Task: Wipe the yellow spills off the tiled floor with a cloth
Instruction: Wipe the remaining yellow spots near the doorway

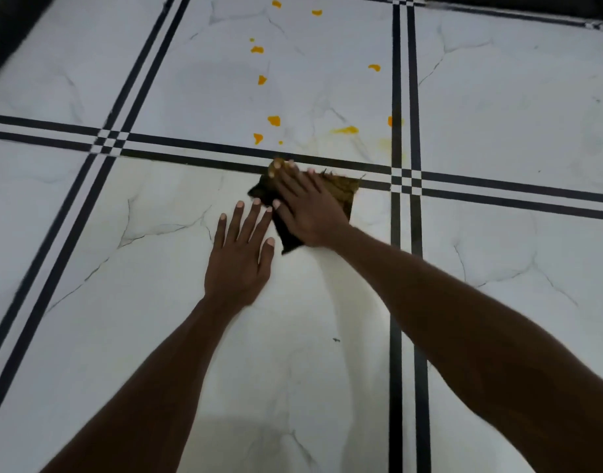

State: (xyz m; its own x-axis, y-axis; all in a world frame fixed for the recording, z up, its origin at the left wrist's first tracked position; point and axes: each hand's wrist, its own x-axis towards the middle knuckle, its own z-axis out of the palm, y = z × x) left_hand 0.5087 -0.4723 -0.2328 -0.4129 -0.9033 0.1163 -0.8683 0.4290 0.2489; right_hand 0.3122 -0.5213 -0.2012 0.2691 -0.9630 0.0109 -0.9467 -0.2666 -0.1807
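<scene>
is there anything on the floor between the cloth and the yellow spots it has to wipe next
Nothing visible. The right hand presses the cloth flat at the black tile border. Just beyond that border lie the nearest yellow spills, with only bare white tile between. The left hand rests flat on the floor beside the cloth, not in the path.
</scene>
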